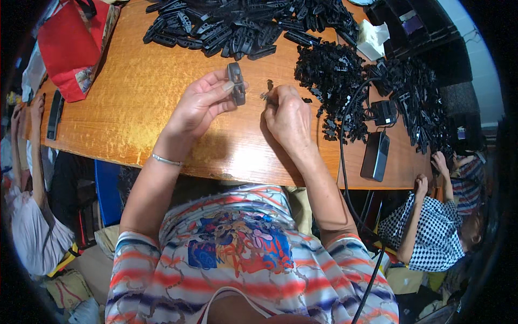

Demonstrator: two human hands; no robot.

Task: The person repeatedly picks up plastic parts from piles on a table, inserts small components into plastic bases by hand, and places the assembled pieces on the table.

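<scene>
While the left hand [202, 102] has thumb and fingers clamped on a long black plastic part with cut-out slots [236, 83], part is up over the orange-brown wooden table [129, 102], roughly on end. Hands are apart; right hand [291, 116] is low over the tabletop, fingers curled, just beside a small dark piece [270, 85]. Can't tell if its fingertips are closed on anything.

Around it: heap of long black plastic parts [232, 27] at the far edge, heap of small black plastic clips [337, 75] right of the right hand, second heap of black pieces [418, 102] further right. Between those two, near side: black rectangular power brick [375, 156]. White tissue pack [372, 40] behind the clips. Red fabric bag [67, 48] far left, single dark elongated part [54, 116] near it.
</scene>
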